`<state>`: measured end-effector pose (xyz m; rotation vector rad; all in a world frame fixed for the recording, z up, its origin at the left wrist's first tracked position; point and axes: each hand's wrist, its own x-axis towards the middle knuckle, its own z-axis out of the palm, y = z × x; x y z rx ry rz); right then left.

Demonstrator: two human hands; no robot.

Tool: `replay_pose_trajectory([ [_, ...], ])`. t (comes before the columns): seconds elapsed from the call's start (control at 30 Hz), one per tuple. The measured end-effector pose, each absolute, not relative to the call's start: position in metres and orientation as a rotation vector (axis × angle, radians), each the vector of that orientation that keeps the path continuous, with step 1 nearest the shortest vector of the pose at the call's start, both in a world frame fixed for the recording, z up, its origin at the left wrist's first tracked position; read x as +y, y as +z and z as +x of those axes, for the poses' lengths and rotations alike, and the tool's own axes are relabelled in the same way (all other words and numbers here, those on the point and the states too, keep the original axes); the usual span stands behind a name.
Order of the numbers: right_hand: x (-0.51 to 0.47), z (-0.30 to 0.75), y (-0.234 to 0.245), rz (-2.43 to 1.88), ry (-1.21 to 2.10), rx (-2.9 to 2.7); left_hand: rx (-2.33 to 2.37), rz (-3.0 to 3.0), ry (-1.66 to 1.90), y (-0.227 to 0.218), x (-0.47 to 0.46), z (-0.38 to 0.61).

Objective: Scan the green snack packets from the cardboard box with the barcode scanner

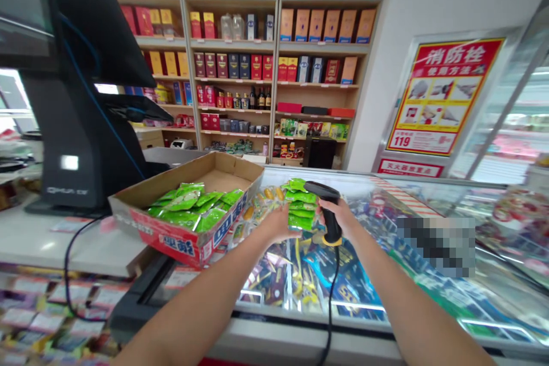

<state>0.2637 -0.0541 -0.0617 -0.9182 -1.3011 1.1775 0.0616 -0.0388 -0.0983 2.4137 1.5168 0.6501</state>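
The right hand (341, 214) clenches a corded barcode scanner (330, 220), its handle nearly upright and its head pointing left at green packets (301, 206) grasped by the left hand (277, 224), above a glass-topped freezer (309, 319), beside a cardboard box (171, 243).
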Motion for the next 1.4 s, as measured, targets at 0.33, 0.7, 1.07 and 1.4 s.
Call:
replay_pose_trajectory([
  [0.33,-0.053,0.265,-0.065,-0.910,1.204,-1.335,1.731,2.235,0.676,-0.102,-0.022,0.064],
  [0.7,-0.059,0.262,-0.060,-0.913,1.210,-1.367,1.243,1.205,1.160,-0.100,0.001,0.031],
  [1.07,-0.060,0.261,-0.061,-0.833,1.255,-1.343,0.892,0.941,1.408,-0.073,-0.007,0.012],
  [1.4,-0.055,0.259,-0.066,-0.928,1.242,-1.350,0.720,0.839,1.763,-0.092,-0.011,0.043],
])
